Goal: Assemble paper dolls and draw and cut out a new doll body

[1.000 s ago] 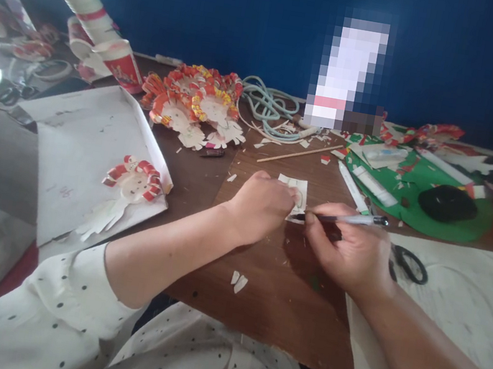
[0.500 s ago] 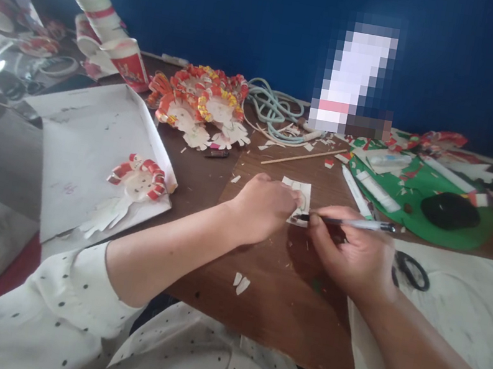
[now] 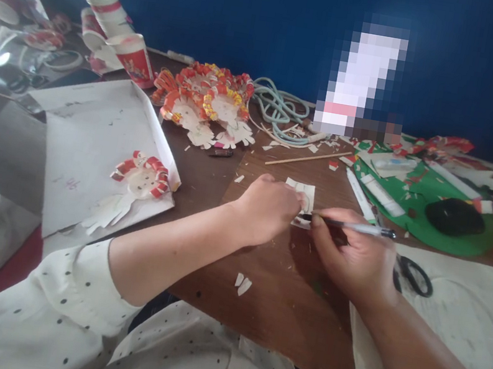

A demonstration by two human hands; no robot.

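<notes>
Brown wood-grained table carries the work; taking the small card as the centre of the clock, a white box lid lies at nine. A creased white sheet spreads at four and a green board sits at three.

The right hand, at four o'clock, is closed in a writing grip, thumb and fingers pinching a slim pen. The left hand, between eight and nine, is curled over the card's near-left part; its fingertips are hidden, so whether they pinch or merely press cannot be told.

Beyond the right hand, black scissor handles lie at four. The pen slants with its point at the card's lower edge; contact is unclear.

For clean marking, I would pin the white card flat, keep the left fingers clear of the point, rest the right palm's edge on the table, and use short, light strokes. White paper scraps, at seven, are best kept from sliding underneath.
</notes>
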